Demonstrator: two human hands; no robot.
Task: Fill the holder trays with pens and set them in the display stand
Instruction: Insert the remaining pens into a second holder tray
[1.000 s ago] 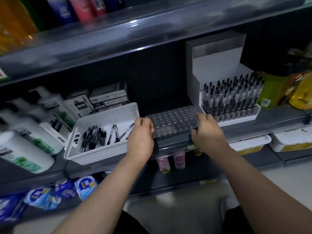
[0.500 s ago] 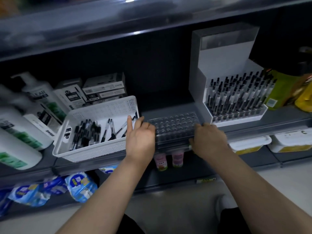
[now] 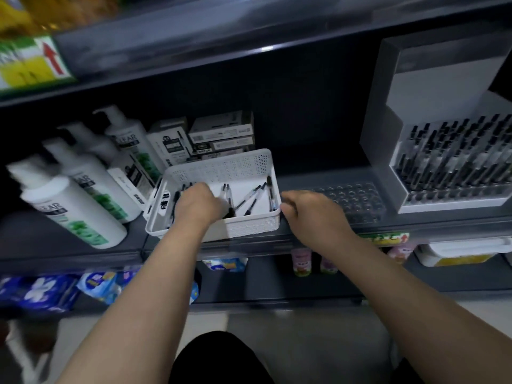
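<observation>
A white perforated basket (image 3: 249, 225) on the dark shelf holds loose black-capped pens (image 3: 250, 199). My left hand (image 3: 198, 202) reaches into the basket over the pens, fingers bent down and their tips hidden. My right hand (image 3: 310, 214) sits at the basket's right front corner with fingers loosely curled, beside the left end of the clear empty holder tray (image 3: 357, 199). That tray lies flat on the shelf. To its right stands the white display stand (image 3: 432, 87), with a tray full of upright pens (image 3: 454, 162) in its lower step.
White pump bottles (image 3: 74, 206) crowd the shelf's left end, and pen boxes (image 3: 221, 134) are stacked behind the basket. An upper shelf (image 3: 249, 37) overhangs closely. Packets (image 3: 41, 292), small bottles (image 3: 302, 263) and white tubs (image 3: 457, 252) fill the lower shelf.
Both hands have left the clear tray. My left hand moved into the basket and my right hand shifted left to the basket's corner. The view swung left.
</observation>
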